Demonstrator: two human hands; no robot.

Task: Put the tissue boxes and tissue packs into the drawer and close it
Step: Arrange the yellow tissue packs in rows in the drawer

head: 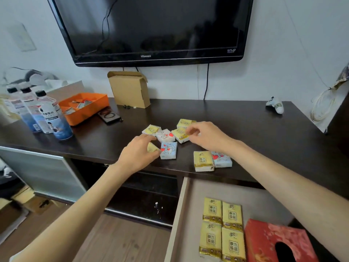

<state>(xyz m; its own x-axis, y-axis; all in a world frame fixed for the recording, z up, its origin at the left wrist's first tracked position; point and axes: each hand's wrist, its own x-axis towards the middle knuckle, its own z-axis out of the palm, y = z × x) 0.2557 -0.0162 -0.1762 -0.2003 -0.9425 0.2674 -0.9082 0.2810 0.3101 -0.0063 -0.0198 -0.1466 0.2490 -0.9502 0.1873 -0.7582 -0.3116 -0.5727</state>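
Even, soft indoor light, moderately bright, no hard shadows. Dark bench (236, 118) top carries a dull sheen toward 1 o'clock. TV screen (151, 25) shows faint murky reflections. Strong wide-angle bowing: TV edges and bench front curve, worst at 9 and 3 o'clock. Bottles (43, 112) at 9 o'clock slightly soft. Overall mild compression blur; centre sharpest.

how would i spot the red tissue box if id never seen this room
Start at the dark tv cabinet and look down to the open drawer at its right. The red tissue box lies at the drawer's right, beside four yellow tissue packs; it alone is red, with a dark oval opening.
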